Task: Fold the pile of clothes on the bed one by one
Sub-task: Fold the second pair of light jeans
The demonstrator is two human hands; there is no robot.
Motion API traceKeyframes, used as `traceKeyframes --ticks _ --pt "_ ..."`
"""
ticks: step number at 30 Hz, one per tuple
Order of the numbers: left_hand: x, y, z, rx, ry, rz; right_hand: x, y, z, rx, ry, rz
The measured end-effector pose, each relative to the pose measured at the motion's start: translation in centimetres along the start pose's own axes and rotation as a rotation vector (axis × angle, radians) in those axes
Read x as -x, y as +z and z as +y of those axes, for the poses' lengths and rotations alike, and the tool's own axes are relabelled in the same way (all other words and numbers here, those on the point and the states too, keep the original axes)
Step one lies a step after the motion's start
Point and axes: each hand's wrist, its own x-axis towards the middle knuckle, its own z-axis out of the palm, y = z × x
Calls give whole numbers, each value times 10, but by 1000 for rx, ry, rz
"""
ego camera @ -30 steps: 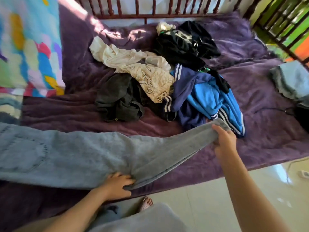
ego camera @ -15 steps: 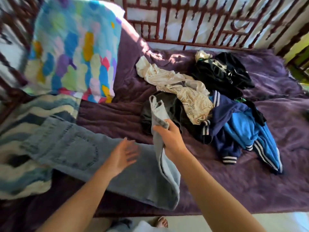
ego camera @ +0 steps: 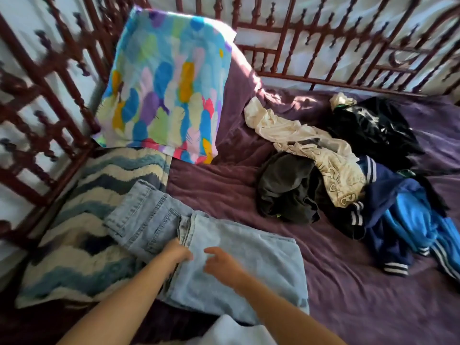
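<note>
1. Already doubled over, the jeans (ego camera: 249, 270) lie at the near edge of our purple bed (ego camera: 348, 295); our left hand (ego camera: 178, 250) grips their folded hem edge;
2. our right hand (ego camera: 220, 263) hovers just above the jeans, loose-fingered, holding nothing;
3. the unfolded pile (ego camera: 336, 170) sits well right of the jeans; a striped pillow (ego camera: 82, 245) lies under their waistband.

We see matt, coarse denim with raised seams in the folded light blue jeans (ego camera: 268, 265). The purple bed sheet (ego camera: 348, 295) looks like soft, napped, wrinkled cloth. The dark red turned bed rail (ego camera: 323, 82) appears to be lacquered wood, and the crumpled black jacket (ego camera: 368, 128) has a slick sheen.
</note>
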Motion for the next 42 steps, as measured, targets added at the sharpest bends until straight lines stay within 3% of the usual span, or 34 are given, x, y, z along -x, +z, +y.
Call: traceKeyframes --ticks 4,7,10,12,14,16,19,22,26,30,32,34,37,40,42 --pt "-3 -6 -2 -147 231 82 -6 -32 14 41 148 150" --pt "0 -26 14 -92 439 70 -6 -49 24 11 218 235" --pt "5 -63 34 -35 631 136 -6 -61 30 53 184 422" --pt "7 -91 38 0 686 265 -5 -68 33 74 136 532" --pt "0 -117 28 -26 625 442 -4 -73 37 129 111 569" --pt "-11 -134 8 -127 453 566 -5 -73 44 287 151 538" --pt "-17 -130 -20 -362 253 527 -1 -63 66 505 322 398" --pt "-15 -109 -38 -492 184 547 7 -49 91 528 403 337" --pt "-13 -122 -39 -330 171 505 12 -43 101 205 457 447" --pt "-6 -150 -28 119 283 423 17 -46 106 -4 494 471" --pt "-5 -159 -28 218 259 417 17 -52 109 -138 446 462" --pt "-6 -159 -34 134 201 448 19 -64 113 -283 392 411" --pt "-3 -142 -46 -249 123 505 27 -74 117 -324 468 206" --pt "6 -113 -54 -590 107 737 32 -68 123 5 525 229" --pt "13 -89 -53 -625 304 804 30 -60 123 228 497 331"
